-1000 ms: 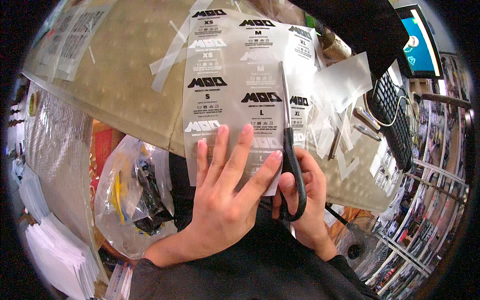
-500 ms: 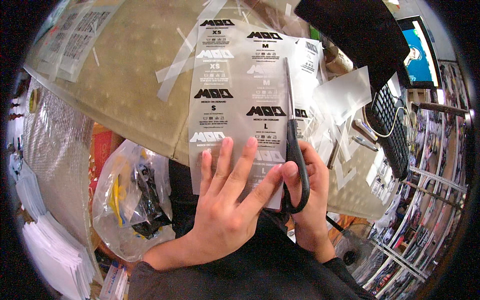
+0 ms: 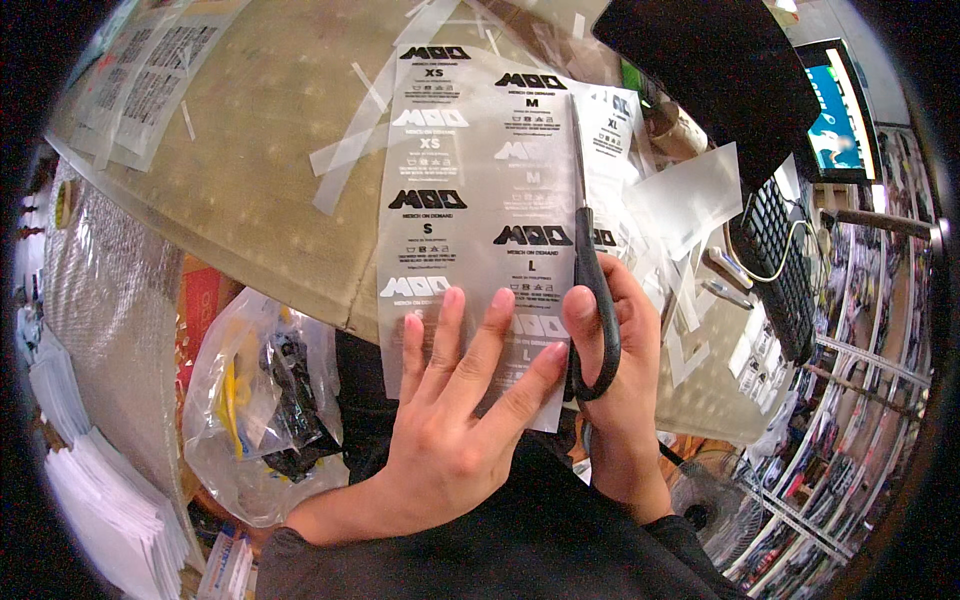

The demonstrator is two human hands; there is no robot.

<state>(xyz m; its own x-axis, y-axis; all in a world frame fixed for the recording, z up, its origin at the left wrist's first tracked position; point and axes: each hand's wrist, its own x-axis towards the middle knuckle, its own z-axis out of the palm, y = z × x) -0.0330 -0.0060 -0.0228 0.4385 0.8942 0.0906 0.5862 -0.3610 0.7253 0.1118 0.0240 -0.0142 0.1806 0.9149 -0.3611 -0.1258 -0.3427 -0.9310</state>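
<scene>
A translucent film sheet (image 3: pixel 470 210), printed with columns of black and white garment labels, lies over the table's near edge. My left hand (image 3: pixel 450 425) rests flat on its lower part, fingers spread. Along the right side of the labels run black-handled scissors (image 3: pixel 597 310), blades pointing away from me and lined up with the film. My right hand (image 3: pixel 628 370) grips their handles, thumb on the near loop. The lower blade is hidden, and the blades look nearly closed. Another printed film piece (image 3: pixel 612 150) lies to the right of the blades.
Clear film scraps (image 3: pixel 690 195) litter the table's right side by a black keyboard (image 3: pixel 780 260) and a pen (image 3: pixel 728 293). More printed film (image 3: pixel 160 95) lies far left. A plastic bag (image 3: pixel 265 400) hangs below the table edge; paper stacks (image 3: pixel 110 500) stand lower left.
The scissors have slid a little farther forward along the film. The sheet and my left hand have shifted slightly toward me, and my left thumb now sits apart from my right thumb.
</scene>
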